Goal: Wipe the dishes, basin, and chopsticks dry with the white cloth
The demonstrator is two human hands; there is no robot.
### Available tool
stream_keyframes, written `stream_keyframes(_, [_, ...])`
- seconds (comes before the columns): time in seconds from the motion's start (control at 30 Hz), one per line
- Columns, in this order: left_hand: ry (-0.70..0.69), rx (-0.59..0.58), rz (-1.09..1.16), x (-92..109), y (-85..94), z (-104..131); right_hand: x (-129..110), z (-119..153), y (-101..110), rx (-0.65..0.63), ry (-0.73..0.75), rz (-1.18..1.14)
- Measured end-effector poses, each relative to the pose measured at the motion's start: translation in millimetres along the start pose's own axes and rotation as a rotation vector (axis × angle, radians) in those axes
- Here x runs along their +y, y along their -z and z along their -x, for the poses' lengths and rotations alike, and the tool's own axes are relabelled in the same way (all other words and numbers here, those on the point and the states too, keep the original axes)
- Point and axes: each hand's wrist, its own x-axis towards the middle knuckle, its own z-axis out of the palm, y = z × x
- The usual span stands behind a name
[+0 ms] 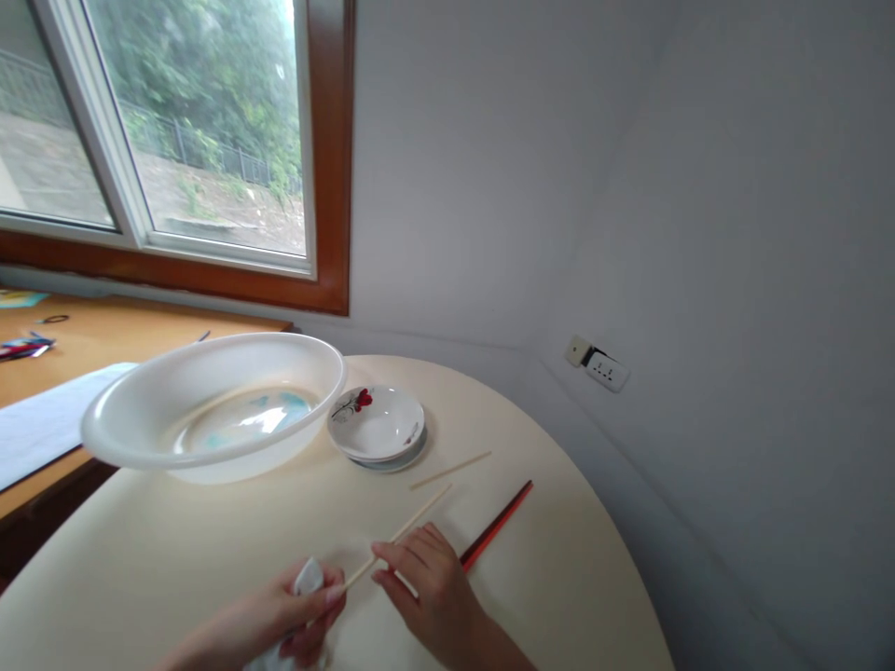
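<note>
My left hand (308,610) is closed round a crumpled white cloth (309,578) and grips the lower end of a pale wooden chopstick (423,511). Thumb and fingertips of my right hand (433,582) pinch the same chopstick near its middle. It slants up and away to the right over the table. A second pale chopstick (451,471) lies just beyond its tip. To the right of my right hand rests a pair of dark and red chopsticks (498,524), their near ends hidden by the hand. Part of the cloth hangs below my left hand.
A large translucent white basin (102,433) stands at the left of the round cream table (559,568). Beside it is a white bowl (381,431) with a red flower, stacked on another dish. A wooden desk (174,320) adjoins on the left, under the window.
</note>
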Motion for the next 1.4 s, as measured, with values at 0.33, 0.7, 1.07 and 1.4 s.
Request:
stream_keyframes(0.33, [0.002,-0.084,0.001,6,-5.7,5,0,-2,2,0.141,-0.085,-0.101])
stream_keyframes(0.7, [-0.002,-0.094,0.032,10,-6.3,5,24,-6,25,0.419,-0.192,-0.047])
stream_keyframes(1.07, [-0.014,-0.113,0.088,7,-3.3,2,81,8,39,0.178,-0.174,0.186])
stream_keyframes(1.4, [-0.130,0.050,0.454,9,4.9,-7,96,22,31,-0.134,-0.235,0.155])
